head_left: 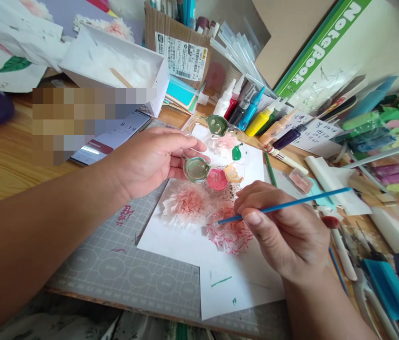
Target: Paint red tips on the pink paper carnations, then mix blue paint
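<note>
Holding one palette (217,159), one brush (291,203), two flowers (187,204) nearby

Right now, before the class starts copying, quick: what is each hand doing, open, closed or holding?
Left hand: closed on the edge of a clear paint palette.
Right hand: closed, holding a blue paintbrush.
</note>
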Available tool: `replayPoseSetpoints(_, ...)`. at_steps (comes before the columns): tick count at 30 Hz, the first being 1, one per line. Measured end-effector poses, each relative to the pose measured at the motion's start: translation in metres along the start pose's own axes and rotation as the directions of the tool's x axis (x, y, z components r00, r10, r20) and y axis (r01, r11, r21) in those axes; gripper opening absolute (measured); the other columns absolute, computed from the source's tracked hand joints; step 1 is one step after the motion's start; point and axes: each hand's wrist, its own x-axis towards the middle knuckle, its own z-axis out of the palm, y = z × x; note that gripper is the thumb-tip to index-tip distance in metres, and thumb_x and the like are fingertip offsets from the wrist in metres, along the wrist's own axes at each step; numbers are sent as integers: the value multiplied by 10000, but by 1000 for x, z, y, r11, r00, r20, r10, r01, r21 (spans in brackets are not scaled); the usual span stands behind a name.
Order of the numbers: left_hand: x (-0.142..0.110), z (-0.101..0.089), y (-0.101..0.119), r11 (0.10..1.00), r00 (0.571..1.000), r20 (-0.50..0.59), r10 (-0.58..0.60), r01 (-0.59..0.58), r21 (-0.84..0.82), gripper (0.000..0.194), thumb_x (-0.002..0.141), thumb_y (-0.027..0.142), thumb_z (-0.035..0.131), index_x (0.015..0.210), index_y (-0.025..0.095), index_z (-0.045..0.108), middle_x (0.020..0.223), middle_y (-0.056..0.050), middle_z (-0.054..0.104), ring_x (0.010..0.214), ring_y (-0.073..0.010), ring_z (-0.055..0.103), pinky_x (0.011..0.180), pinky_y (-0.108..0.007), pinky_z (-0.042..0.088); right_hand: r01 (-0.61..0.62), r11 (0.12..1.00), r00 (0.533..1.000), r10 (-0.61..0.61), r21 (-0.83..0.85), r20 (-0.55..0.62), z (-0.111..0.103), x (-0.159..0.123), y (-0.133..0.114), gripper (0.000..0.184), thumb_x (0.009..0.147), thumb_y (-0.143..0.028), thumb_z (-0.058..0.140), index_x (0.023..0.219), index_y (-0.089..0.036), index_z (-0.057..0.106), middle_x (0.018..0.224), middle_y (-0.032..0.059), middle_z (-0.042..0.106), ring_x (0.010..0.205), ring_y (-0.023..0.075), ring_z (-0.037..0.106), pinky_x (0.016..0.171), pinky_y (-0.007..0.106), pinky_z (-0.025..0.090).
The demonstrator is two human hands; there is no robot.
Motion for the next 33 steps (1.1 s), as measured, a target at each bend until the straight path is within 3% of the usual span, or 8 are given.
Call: replayPoseSetpoints(33,1,-1,1,999,1000,2,-30,30,-27,132,743,279,748,753,151,774,748,-69,736,646,-172,670,555,-249,486,-18,1000,999,17,-10,-44,-3,-6,3,128,927,-88,574,934,-205,625,749,15,635,723,167,621,680,372,552)
